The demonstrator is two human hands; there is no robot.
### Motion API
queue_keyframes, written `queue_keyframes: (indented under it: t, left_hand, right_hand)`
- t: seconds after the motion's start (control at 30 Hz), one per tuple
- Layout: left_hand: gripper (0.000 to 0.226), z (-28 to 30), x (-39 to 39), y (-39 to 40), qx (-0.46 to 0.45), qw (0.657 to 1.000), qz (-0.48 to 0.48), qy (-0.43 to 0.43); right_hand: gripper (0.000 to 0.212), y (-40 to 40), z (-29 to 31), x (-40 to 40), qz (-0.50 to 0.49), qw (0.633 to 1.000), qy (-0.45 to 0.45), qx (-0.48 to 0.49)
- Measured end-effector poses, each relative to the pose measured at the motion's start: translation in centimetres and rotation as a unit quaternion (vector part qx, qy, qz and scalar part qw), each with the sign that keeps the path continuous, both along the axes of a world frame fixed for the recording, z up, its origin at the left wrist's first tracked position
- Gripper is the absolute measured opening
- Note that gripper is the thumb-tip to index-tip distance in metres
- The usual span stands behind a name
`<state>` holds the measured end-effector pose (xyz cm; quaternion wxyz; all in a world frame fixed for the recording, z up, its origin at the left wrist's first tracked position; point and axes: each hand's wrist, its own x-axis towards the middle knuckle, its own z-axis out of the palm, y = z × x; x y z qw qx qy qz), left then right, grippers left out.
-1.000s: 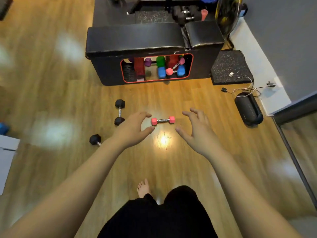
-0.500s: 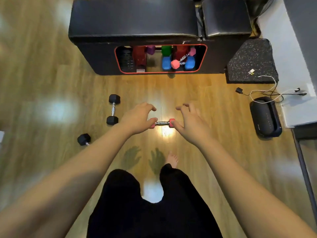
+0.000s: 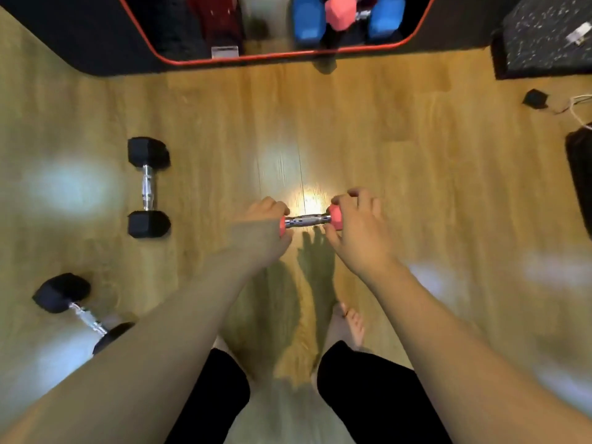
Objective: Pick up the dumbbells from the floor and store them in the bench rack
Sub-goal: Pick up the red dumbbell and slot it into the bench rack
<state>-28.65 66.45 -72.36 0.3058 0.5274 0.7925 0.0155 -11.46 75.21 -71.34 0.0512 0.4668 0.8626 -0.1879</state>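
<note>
A small pink dumbbell (image 3: 307, 220) with a chrome handle lies crosswise at mid floor. My left hand (image 3: 261, 227) is closed over its left head and my right hand (image 3: 355, 224) over its right head. A black hex dumbbell (image 3: 148, 186) lies to the left, pointing away from me. A second black dumbbell (image 3: 78, 307) lies at the lower left, partly hidden by my left forearm. The bench rack (image 3: 282, 54), a black box with a red-rimmed opening, runs along the top edge and holds blue and pink dumbbells (image 3: 341, 14).
A speckled black mat (image 3: 544, 40) lies at the top right with a plug and white cable (image 3: 557, 104) beside it. A dark object (image 3: 581, 174) sits at the right edge. My bare foot (image 3: 347, 325) and black-clad legs stand below the hands on the wooden floor.
I have bent lower and closer to the floor. Both hands came down from above the pink dumbbell and closed on its two heads.
</note>
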Motion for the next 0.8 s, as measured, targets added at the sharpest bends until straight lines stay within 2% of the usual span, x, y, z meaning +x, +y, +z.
queue_keyframes:
  t: [0.17,0.33,0.5,0.67,0.8]
  left_hand:
    - [0.041,-11.9,0.4,1.4,-0.059,0.996,0.059,0.015]
    - [0.058,-19.2,0.9,2.7,-0.121,0.990,0.064,0.033]
    - [0.056,-21.8,0.3,3.2,-0.111,0.991,0.057,0.049]
    - [0.061,-22.7,-0.7,3.2,-0.109,0.991,0.074,0.002]
    - [0.060,-22.9,-1.4,4.2,-0.129,0.989,0.074,-0.019]
  right_hand:
    - [0.042,1.5,-12.1,-1.4,-0.047,0.997,-0.058,-0.036]
    - [0.040,3.1,-19.4,-0.9,-0.064,0.984,-0.155,-0.060]
    - [0.038,4.6,-22.1,-1.5,-0.087,0.977,-0.168,-0.101]
    - [0.040,5.1,-23.2,-1.9,-0.152,0.967,-0.152,-0.136]
    - [0.045,5.9,-23.1,-2.4,-0.159,0.960,-0.168,-0.161]
